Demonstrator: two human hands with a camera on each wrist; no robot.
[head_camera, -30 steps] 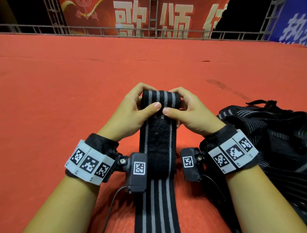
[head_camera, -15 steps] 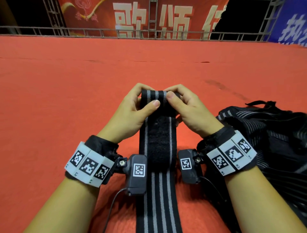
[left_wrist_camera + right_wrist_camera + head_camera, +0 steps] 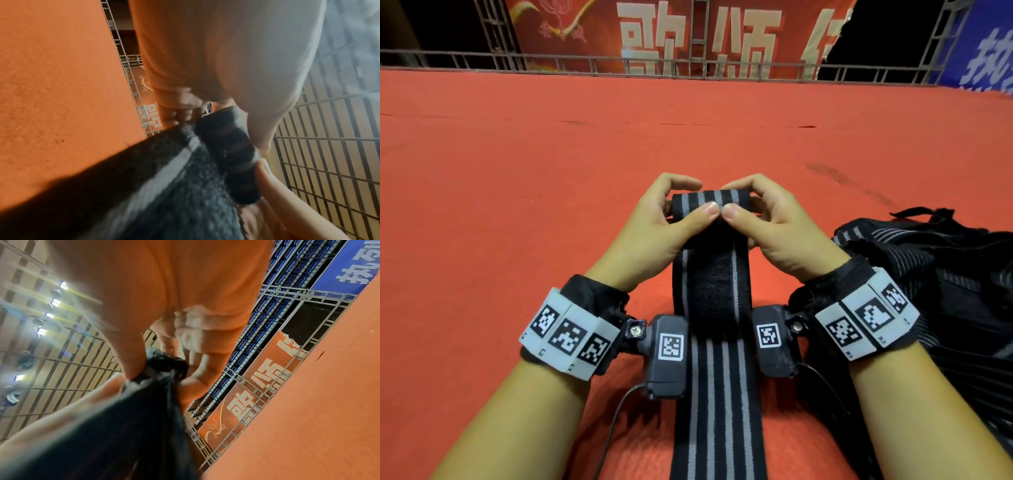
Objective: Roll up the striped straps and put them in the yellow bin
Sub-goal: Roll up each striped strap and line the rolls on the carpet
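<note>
Currently both hands pinch the small roll at the far end of the striped strap (image 3: 714,394), left hand (image 3: 654,233) and right hand (image 3: 780,233) close together, thumbs nearly touching on top. Strap tail runs back over the red carpet (image 3: 517,171). Best to keep edges aligned and tension even. Yellow bin not in view.

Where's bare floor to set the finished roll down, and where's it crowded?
Free: red carpet left of the left hand, and the wide stretch ahead of both hands up to the railing. Crowded: right of the right hand, where the pile of black striped straps lies; the strap covers the floor between the wrists.
</note>
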